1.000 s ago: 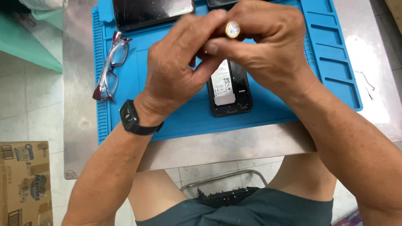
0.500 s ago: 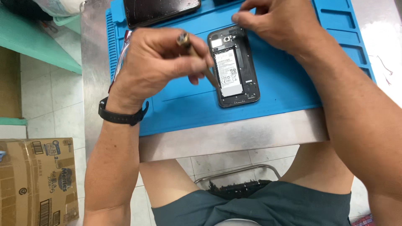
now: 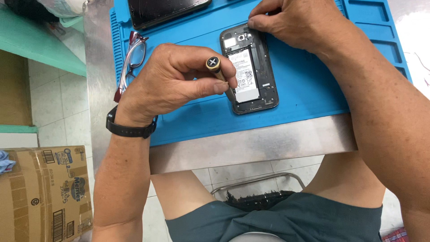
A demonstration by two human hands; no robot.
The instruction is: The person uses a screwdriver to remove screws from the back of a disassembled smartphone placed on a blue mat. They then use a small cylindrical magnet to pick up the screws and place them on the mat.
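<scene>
An opened phone [image 3: 250, 71] with its back off and battery showing lies on the blue work mat [image 3: 304, 85]. My left hand [image 3: 172, 83] grips a small screwdriver [image 3: 215, 66] with a gold cap, its tip down at the phone's left edge. At the phone's top right corner my right hand [image 3: 295, 23] presses on the frame with its fingertips. A black watch [image 3: 130, 129] is on my left wrist.
Red-framed glasses [image 3: 132, 58] lie on the mat's left side. A dark phone screen panel [image 3: 165, 11] rests at the mat's far edge. The mat sits on a steel table [image 3: 251, 143]. A cardboard box [image 3: 45, 192] stands on the tiled floor at left.
My hands, joined over the phone a second ago, have separated. The left hand carried the screwdriver to the phone's left edge; the right hand went to its top corner.
</scene>
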